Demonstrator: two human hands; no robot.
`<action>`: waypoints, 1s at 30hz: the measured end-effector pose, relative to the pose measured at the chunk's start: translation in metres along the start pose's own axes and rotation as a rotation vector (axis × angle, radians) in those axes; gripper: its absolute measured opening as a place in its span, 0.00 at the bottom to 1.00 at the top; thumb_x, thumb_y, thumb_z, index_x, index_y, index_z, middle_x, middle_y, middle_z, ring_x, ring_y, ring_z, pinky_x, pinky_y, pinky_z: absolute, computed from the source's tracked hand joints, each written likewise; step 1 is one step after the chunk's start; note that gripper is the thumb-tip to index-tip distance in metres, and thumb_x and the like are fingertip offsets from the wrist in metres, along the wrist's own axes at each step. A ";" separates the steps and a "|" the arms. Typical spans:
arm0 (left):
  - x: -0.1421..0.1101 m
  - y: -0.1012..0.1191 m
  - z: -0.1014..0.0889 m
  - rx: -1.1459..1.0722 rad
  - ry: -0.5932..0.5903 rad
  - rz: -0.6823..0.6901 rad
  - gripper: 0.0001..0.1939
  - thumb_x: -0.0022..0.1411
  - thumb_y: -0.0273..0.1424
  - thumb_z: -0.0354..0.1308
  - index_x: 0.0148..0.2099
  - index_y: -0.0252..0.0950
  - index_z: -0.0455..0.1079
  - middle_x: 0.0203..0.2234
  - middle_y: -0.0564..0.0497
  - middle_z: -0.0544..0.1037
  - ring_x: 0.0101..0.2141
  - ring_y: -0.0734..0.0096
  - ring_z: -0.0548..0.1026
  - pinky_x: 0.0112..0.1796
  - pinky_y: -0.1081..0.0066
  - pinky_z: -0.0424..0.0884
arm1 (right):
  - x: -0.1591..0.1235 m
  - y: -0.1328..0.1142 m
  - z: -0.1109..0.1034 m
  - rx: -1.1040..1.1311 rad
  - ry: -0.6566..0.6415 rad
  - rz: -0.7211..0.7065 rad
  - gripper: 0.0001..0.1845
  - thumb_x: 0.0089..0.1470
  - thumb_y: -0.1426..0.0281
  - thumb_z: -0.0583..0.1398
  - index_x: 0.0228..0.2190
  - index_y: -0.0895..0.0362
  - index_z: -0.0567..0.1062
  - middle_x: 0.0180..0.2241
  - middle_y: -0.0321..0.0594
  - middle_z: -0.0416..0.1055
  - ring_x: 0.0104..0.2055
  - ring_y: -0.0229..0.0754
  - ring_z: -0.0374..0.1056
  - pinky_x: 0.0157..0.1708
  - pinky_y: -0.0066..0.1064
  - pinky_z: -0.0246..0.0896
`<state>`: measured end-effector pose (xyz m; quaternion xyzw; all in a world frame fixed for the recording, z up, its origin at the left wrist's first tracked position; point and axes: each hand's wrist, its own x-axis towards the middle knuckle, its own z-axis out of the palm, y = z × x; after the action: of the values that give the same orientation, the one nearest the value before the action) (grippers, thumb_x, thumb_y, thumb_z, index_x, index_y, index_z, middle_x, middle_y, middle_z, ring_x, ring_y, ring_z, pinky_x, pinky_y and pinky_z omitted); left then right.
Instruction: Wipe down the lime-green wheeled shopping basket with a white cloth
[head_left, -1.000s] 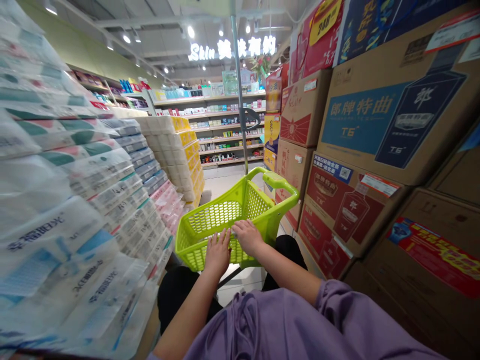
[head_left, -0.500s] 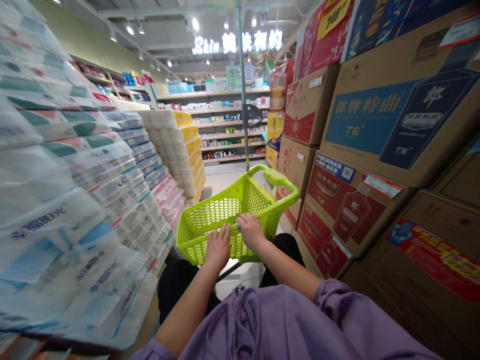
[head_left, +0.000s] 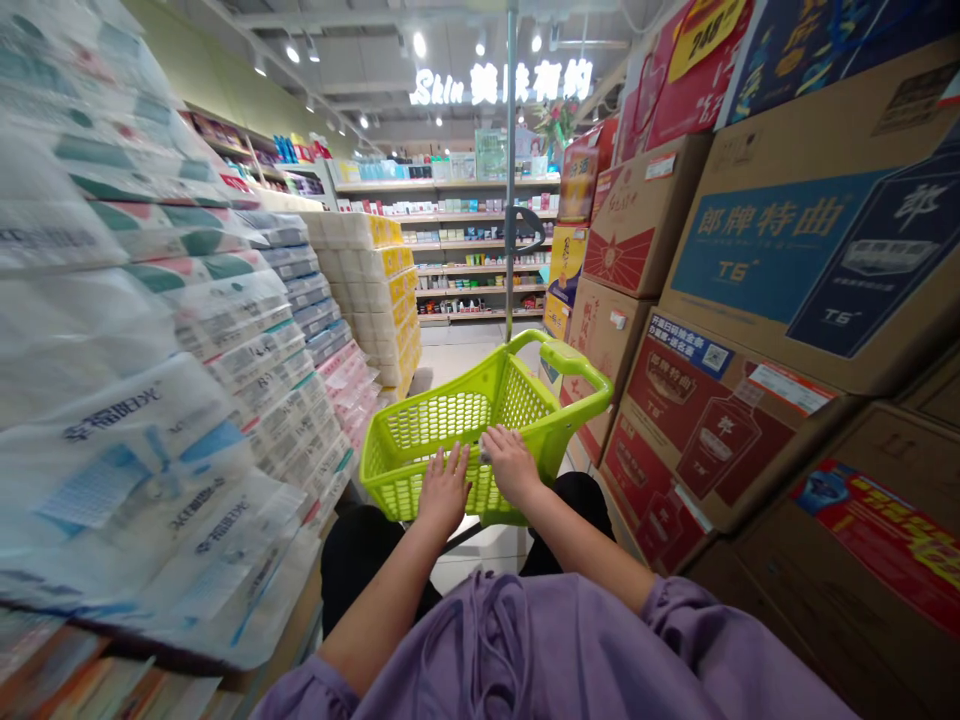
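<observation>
A bright green plastic shopping basket [head_left: 427, 412] with perforated sides and a raised handle loop [head_left: 574, 360] stands between my knees, its inside looking bare. My left hand [head_left: 444, 490] lies against the near side with fingers straight and slightly apart, fingertips at the rim. Beside it, my right hand [head_left: 511, 465] is laid over the same rim, its fingers bent and close together around the edge. Both palms are hidden. The handle loop rises to the right of my hands, touched by neither.
Plastic-wrapped tissue packs [head_left: 172, 440] are piled along the left, with yellow-and-white packs [head_left: 360, 290] beyond. Stacked cardboard cartons [head_left: 765, 240] line the right. A metal pole [head_left: 511, 180] rises behind the basket. Shelves of small goods [head_left: 480, 240] stand at the back, past the pale floor [head_left: 454, 360].
The whole scene, basket and hands included, has shifted slightly to the right in view. Both hands keep their places on the basket.
</observation>
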<state>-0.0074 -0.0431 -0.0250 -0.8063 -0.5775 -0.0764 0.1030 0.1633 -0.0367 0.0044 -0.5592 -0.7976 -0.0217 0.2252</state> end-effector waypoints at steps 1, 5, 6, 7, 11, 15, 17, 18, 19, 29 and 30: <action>0.000 -0.002 0.002 -0.009 0.008 0.012 0.31 0.67 0.35 0.47 0.69 0.38 0.46 0.67 0.47 0.52 0.66 0.49 0.48 0.62 0.50 0.50 | 0.000 0.003 -0.002 0.001 0.002 0.003 0.26 0.60 0.79 0.47 0.58 0.58 0.65 0.62 0.44 0.59 0.66 0.46 0.49 0.65 0.43 0.37; 0.000 -0.012 0.012 -0.042 0.036 0.070 0.30 0.69 0.39 0.42 0.69 0.34 0.46 0.67 0.45 0.52 0.66 0.54 0.48 0.63 0.53 0.51 | 0.000 0.022 -0.016 -0.008 0.097 0.135 0.24 0.61 0.76 0.48 0.57 0.59 0.67 0.60 0.46 0.62 0.65 0.48 0.50 0.65 0.47 0.34; 0.000 -0.014 0.014 -0.046 0.044 0.076 0.30 0.69 0.39 0.41 0.69 0.33 0.46 0.67 0.44 0.52 0.66 0.55 0.48 0.63 0.54 0.51 | 0.001 0.025 -0.017 -0.012 0.117 0.165 0.24 0.61 0.76 0.48 0.57 0.60 0.67 0.60 0.47 0.62 0.65 0.49 0.50 0.65 0.46 0.34; 0.000 -0.015 0.016 -0.050 0.051 0.074 0.31 0.69 0.40 0.41 0.69 0.32 0.46 0.67 0.43 0.52 0.66 0.56 0.49 0.63 0.54 0.51 | 0.002 0.026 -0.017 -0.015 0.125 0.181 0.24 0.61 0.76 0.48 0.57 0.61 0.67 0.60 0.47 0.62 0.65 0.49 0.50 0.65 0.46 0.35; 0.005 -0.020 0.017 -0.046 0.050 0.016 0.31 0.69 0.40 0.42 0.69 0.30 0.48 0.66 0.41 0.54 0.65 0.55 0.52 0.63 0.55 0.51 | 0.012 0.020 -0.006 -0.024 0.072 0.116 0.25 0.60 0.79 0.47 0.58 0.61 0.66 0.61 0.47 0.60 0.65 0.48 0.50 0.65 0.44 0.38; 0.014 -0.028 0.015 -0.035 0.028 -0.021 0.30 0.69 0.40 0.42 0.68 0.32 0.50 0.64 0.42 0.58 0.63 0.55 0.57 0.61 0.56 0.54 | 0.026 0.008 0.005 -0.049 0.029 0.055 0.26 0.60 0.79 0.48 0.59 0.62 0.64 0.61 0.51 0.60 0.65 0.48 0.51 0.65 0.45 0.41; 0.019 -0.032 0.014 -0.022 0.017 -0.034 0.29 0.69 0.40 0.42 0.68 0.32 0.50 0.64 0.41 0.58 0.63 0.54 0.57 0.61 0.56 0.55 | 0.032 0.000 0.009 -0.058 0.012 0.072 0.26 0.60 0.79 0.48 0.59 0.62 0.63 0.61 0.53 0.60 0.65 0.48 0.51 0.65 0.45 0.41; 0.021 -0.033 0.014 -0.013 0.012 -0.041 0.29 0.69 0.39 0.42 0.68 0.32 0.50 0.64 0.41 0.58 0.63 0.54 0.57 0.61 0.56 0.55 | 0.034 -0.005 0.011 -0.055 -0.003 0.070 0.26 0.60 0.79 0.49 0.59 0.62 0.63 0.61 0.53 0.59 0.65 0.48 0.51 0.65 0.45 0.41; 0.022 -0.034 0.014 -0.006 0.007 -0.048 0.29 0.69 0.39 0.41 0.68 0.32 0.50 0.64 0.41 0.58 0.63 0.54 0.56 0.61 0.55 0.55 | 0.036 -0.010 0.013 -0.047 -0.024 0.052 0.26 0.59 0.79 0.49 0.59 0.61 0.63 0.61 0.52 0.59 0.65 0.47 0.51 0.64 0.44 0.41; 0.007 -0.063 0.010 0.018 -0.028 -0.064 0.29 0.69 0.39 0.41 0.69 0.37 0.49 0.66 0.45 0.55 0.64 0.55 0.54 0.61 0.54 0.53 | 0.037 0.024 -0.013 -0.048 -0.100 -0.005 0.28 0.57 0.80 0.49 0.58 0.52 0.65 0.64 0.40 0.56 0.67 0.45 0.48 0.65 0.51 0.29; 0.004 -0.064 0.010 0.026 -0.027 -0.075 0.29 0.69 0.39 0.41 0.69 0.36 0.48 0.66 0.44 0.54 0.64 0.54 0.53 0.61 0.53 0.52 | 0.038 0.028 -0.014 -0.056 -0.093 0.006 0.29 0.57 0.81 0.48 0.58 0.53 0.65 0.64 0.40 0.55 0.67 0.45 0.47 0.65 0.51 0.29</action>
<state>-0.0666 -0.0166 -0.0286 -0.7837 -0.6095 -0.0618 0.1025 0.1828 0.0036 0.0253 -0.5680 -0.8046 -0.0176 0.1722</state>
